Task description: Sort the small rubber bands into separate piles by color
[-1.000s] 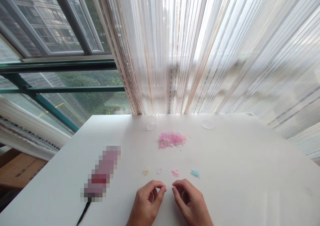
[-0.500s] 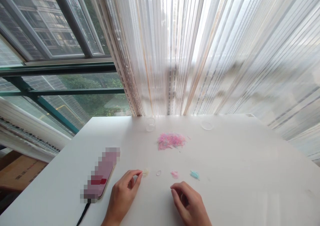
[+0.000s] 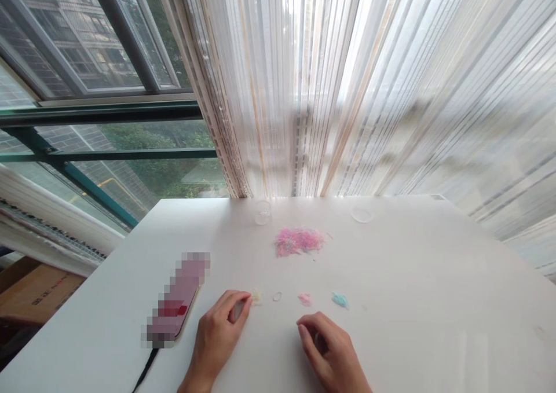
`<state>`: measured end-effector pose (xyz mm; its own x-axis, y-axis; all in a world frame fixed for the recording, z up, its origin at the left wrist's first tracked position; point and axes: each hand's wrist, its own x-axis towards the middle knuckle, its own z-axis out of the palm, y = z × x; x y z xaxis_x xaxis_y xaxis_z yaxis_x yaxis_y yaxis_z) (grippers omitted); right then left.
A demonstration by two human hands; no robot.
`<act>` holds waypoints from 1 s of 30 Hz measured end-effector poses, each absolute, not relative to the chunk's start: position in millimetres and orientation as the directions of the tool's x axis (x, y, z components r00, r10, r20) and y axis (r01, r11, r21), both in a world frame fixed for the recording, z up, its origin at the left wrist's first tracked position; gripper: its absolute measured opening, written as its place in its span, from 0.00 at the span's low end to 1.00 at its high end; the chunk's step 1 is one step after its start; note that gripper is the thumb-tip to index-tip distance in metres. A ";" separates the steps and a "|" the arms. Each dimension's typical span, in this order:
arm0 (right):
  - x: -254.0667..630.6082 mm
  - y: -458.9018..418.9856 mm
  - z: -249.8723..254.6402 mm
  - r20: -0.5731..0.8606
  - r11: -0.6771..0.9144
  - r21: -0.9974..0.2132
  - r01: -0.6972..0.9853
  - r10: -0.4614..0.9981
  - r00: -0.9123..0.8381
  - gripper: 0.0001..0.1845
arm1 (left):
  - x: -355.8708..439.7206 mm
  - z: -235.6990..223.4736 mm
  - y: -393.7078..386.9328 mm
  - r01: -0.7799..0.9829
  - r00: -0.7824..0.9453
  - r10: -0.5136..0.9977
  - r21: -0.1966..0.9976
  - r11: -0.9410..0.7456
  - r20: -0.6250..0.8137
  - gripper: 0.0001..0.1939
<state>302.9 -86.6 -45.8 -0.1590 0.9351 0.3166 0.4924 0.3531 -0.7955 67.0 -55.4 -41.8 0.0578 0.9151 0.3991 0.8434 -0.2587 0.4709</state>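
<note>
On the white table (image 3: 412, 277), my left hand (image 3: 219, 335) lies at the near edge, fingers pinched together, its fingertips touching a small yellowish pile of tiny bands (image 3: 256, 296). Whether anything sits in the pinch is too small to tell. My right hand (image 3: 332, 352) rests curled on the table, fingers bent inward, below a small pink pile (image 3: 304, 298). A single clear loop (image 3: 277, 296) lies between the yellow and pink piles. A small blue pile (image 3: 340, 300) is to the right. Farther back lies a larger heap of mostly pink bands (image 3: 299, 241).
A blurred-out phone (image 3: 176, 300) with a black cable (image 3: 145, 373) lies left of my left hand. A small clear cup (image 3: 262, 212) and a clear lid (image 3: 361, 215) stand at the table's far edge. Sheer curtains (image 3: 369, 86) and a window (image 3: 87, 80) are behind.
My left hand moved left from beside my right hand to the yellowish pile and stays there. My right hand has barely shifted.
</note>
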 end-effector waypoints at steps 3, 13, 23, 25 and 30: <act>303.2 -86.6 -46.1 0.303 0.347 -0.792 0.502 0.938 -0.171 0.16 | 68.0 -41.0 -55.5 0.842 0.058 0.916 0.473 -0.259 0.397 0.15; 300.8 -87.9 -45.6 0.321 0.344 -0.810 0.475 0.938 -0.132 0.16 | 63.5 -43.3 -56.4 0.838 0.089 0.920 0.471 -0.276 0.381 0.13; 303.1 -89.4 -43.5 0.312 0.357 -0.807 0.471 0.934 -0.173 0.12 | 69.8 -47.4 -50.3 0.883 0.100 0.901 0.379 -0.276 0.422 0.12; 303.3 -89.8 -44.2 0.307 0.355 -0.805 0.475 0.935 -0.179 0.11 | 70.1 -46.8 -51.1 0.881 0.105 0.893 0.375 -0.287 0.437 0.12; 304.8 -90.6 -46.1 0.291 0.355 -0.803 0.479 0.935 -0.204 0.10 | 69.9 -44.1 -53.5 0.879 0.114 0.889 0.372 -0.299 0.444 0.12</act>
<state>304.8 -90.6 -46.1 -0.2040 0.9346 0.2913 0.4788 0.3548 -0.8030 69.9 -53.5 -44.1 0.1143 0.8887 0.4441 0.8787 -0.2989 0.3721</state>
